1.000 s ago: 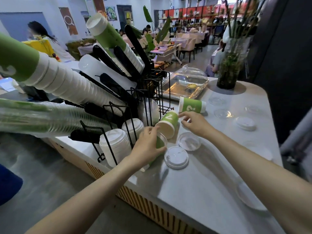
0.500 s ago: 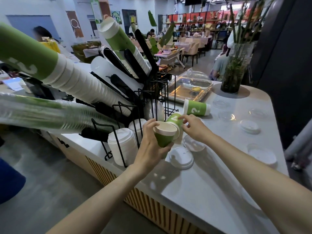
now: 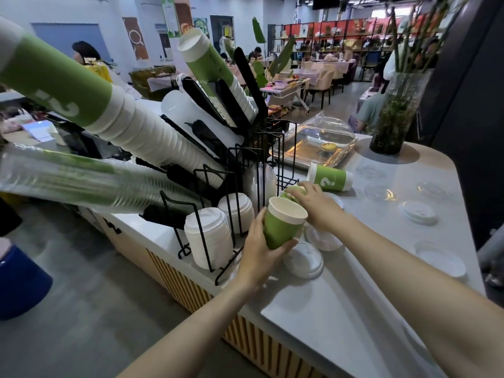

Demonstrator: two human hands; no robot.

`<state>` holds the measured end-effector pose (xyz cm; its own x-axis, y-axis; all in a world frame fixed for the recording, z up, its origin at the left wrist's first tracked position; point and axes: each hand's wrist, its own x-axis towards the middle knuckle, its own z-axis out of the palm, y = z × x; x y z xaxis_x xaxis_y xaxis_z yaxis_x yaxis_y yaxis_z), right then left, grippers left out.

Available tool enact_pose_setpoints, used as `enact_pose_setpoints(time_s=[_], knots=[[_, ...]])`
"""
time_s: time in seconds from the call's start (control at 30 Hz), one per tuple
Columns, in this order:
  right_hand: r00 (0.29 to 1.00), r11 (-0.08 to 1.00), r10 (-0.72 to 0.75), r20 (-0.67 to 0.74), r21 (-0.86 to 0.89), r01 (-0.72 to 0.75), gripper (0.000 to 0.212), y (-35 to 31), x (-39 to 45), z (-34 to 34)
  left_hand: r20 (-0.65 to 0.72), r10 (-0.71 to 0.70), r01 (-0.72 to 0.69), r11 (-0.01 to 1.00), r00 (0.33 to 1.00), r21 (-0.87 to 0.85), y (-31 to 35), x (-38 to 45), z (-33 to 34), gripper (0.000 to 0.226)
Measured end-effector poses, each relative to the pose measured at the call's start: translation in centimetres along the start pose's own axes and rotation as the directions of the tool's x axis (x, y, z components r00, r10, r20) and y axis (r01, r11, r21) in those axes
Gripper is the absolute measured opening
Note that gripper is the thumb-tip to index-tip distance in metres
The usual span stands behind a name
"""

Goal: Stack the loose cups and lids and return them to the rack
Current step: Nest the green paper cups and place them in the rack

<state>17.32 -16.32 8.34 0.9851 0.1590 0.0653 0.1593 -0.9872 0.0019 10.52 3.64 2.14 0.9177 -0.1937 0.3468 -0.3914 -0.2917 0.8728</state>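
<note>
grey surface (image 3: 354,309) holds scattered lids; my left hand (image 3: 261,251) grips 1 light, crushable cup (image 3: 282,227) mid-wall, right hand (image 3: 317,204) clasps another cup (image 3: 293,192).

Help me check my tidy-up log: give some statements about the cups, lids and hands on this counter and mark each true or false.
1. The left hand holds a green cup upright. True.
2. The right hand is on a white lid. False: it grips a second green cup.
3. A third green cup lies on its side by the tray. True.
4. The white lid near the left hand sits on a cup. False: it lies on the counter.
</note>
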Motion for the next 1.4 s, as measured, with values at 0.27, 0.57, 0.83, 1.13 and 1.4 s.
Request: enact_pose_setpoints(time_s=[0.27,0.57,0.83,1.13,1.4], knots=[[0.995,0.986,-0.095,-0.028,-0.139,0.090,0.086,-0.1,1.2,0.9,0.017,-0.082,0.084,0.992,0.996,-0.098,-1.0,-0.7,-0.7,0.084],[0.990,0.995,-0.026,-0.141,0.090,0.039,0.093,0.8,1.5,0.5,-0.010,-0.109,0.107,0.986,0.994,-0.127,-1.3,-0.7,-1.0,0.078],[0.891,0.638,0.342,-0.298,0.770,0.013,0.086,-0.1,0.3,-3.2,0.024,-0.124,0.126,0.984,0.992,-0.129,-1.1,0.3,-0.6,0.079],[0.889,0.203,0.360,-0.282,0.954,0.221,0.074,-1.3,-1.0,-7.9,0.024,-0.114,0.116,0.988,0.993,-0.098,-0.9,2.1,0.6,0.080],[0.960,0.409,0.224,-0.170,0.910,0.066,0.089,-2.6,-1.8,-6.0,0.019,-0.106,0.108,0.982,0.994,-0.154,-1.4,3.5,1.5,0.078]])
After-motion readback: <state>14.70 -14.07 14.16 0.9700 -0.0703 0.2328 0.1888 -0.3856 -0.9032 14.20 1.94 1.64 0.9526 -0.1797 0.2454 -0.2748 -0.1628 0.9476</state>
